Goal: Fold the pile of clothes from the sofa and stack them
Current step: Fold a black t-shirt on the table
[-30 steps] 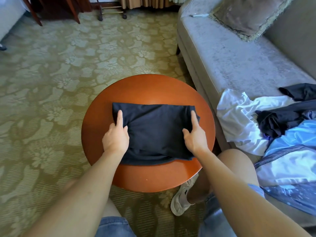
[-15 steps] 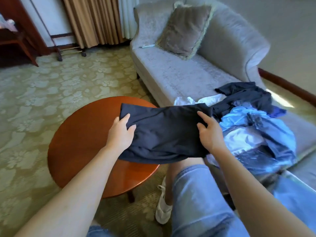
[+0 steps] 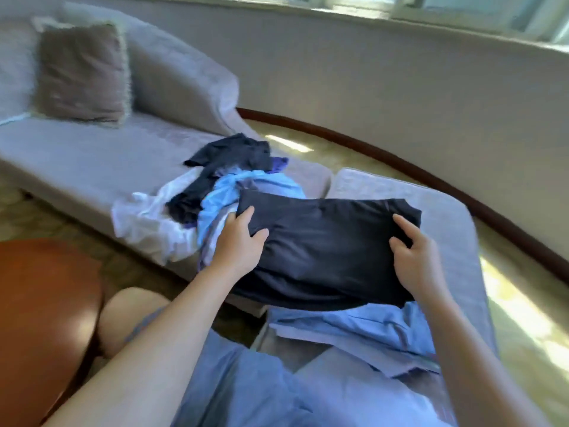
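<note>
The left hand [image 3: 238, 241] and the right hand [image 3: 415, 254] both hold a folded dark shirt [image 3: 326, 251]. The left hand grips the left end of it. The right hand grips the right end. On each hand a finger and the thumb lie on top of the cloth, and the other fingers are hidden under it. The shirt is folded into a wide, flat shape and sags a little in the middle.

The shirt is on the right side, over a grey seat [image 3: 455, 241]. Just under its near edge lies a folded light blue cloth [image 3: 369, 331] on that seat. The picture is blurry here, so I cannot tell if the dark shirt touches the blue cloth or hangs just above it.

To the left of the shirt is the pile of clothes [image 3: 215, 186]. It lies on the near right end of the grey sofa [image 3: 92, 161]. The pile has a white piece on the left, a dark piece on top and a light blue piece next to the left hand. These clothes are all crumpled.

A brownish cushion [image 3: 81, 72] leans on the sofa back, far on the left. A round red-brown tabletop [image 3: 40, 303] is near on the left. A bare knee [image 3: 129, 315] shows beside it, and blue shorts [image 3: 246, 389] fill the near middle. Sun falls on the floor [image 3: 523, 318] on the right.
</note>
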The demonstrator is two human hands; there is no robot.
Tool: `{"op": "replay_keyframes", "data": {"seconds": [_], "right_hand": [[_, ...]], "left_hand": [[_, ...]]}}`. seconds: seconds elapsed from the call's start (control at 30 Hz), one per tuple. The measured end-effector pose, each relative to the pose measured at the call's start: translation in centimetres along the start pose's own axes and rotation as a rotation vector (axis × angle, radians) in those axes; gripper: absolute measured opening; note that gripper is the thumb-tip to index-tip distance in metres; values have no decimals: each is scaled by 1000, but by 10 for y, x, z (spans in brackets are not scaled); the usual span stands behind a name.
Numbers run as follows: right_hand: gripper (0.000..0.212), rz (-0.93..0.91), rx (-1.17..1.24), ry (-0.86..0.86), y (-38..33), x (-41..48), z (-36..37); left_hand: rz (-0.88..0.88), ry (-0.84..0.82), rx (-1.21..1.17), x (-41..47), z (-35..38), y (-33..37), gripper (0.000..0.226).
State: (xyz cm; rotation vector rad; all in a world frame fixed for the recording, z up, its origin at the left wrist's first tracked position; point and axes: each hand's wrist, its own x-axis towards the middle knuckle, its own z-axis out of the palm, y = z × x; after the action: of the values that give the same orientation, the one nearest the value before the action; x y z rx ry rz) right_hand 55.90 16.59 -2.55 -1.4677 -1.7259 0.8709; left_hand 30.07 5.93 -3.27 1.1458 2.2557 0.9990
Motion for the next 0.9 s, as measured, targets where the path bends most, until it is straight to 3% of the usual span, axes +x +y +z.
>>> {"op": "replay_keyframes", "data": {"seconds": [0.1,0.2,0.27,0.4,0.53,0.67,0.77,0.9], "right_hand": [[48,127,-91,-7,38,2,-30],[54,314,-369,-149,75,1,-36],[56,314,-518,-150,86,-1,-31],[44,48,-532,-157,56,12,9],[33,-326,-498,-394,-4,31,78],[28,-750,-730,-657,-32,20,123],[29,-761,-769,-755,-39,22,141],[32,-614,-717,-818,-51,28,176]], "left_hand": [[17,-122,12,1,51,13,60],[-40,-321,185,-4,85,-6,59],[-54,-352,293,-7,86,-23,57],[-40,-124,307,0,54,-35,53],[-29,109,439,4,-1,-35,46],[-100,236,585,-6,-50,-44,43],[-165,220,632,-9,-72,-51,45],[-200,178,652,5,-85,-60,44]]}}
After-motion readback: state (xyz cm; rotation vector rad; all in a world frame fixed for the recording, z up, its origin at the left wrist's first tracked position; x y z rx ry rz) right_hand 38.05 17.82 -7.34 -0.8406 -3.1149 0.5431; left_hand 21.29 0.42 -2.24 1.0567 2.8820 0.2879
